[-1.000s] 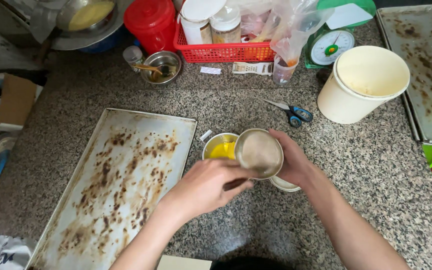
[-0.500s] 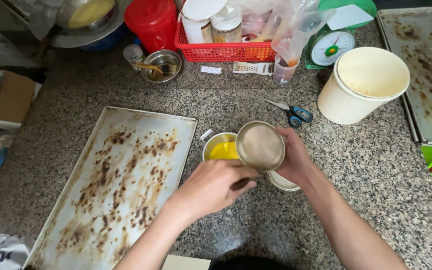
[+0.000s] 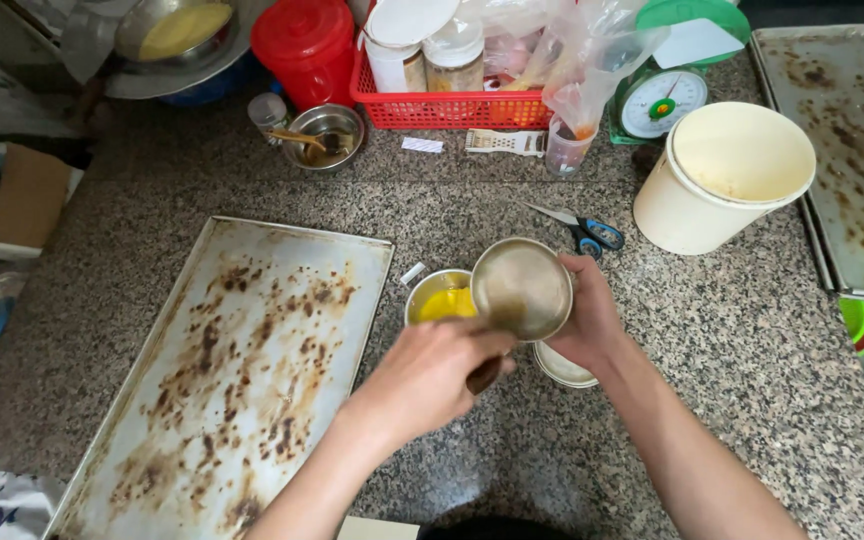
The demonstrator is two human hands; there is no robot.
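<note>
A small metal cup is held tilted in the right hand above a bowl of yellow liquid; the left hand is closed beneath it. A stained baking tray lies left on the bench.

Shiny metal cup; scorched metal tray; speckled granite counter.

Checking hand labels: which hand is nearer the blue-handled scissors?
Right. The right hand grips the small metal cup just below the scissors. The left hand sits farther down-left, on the cup's other side.
</note>
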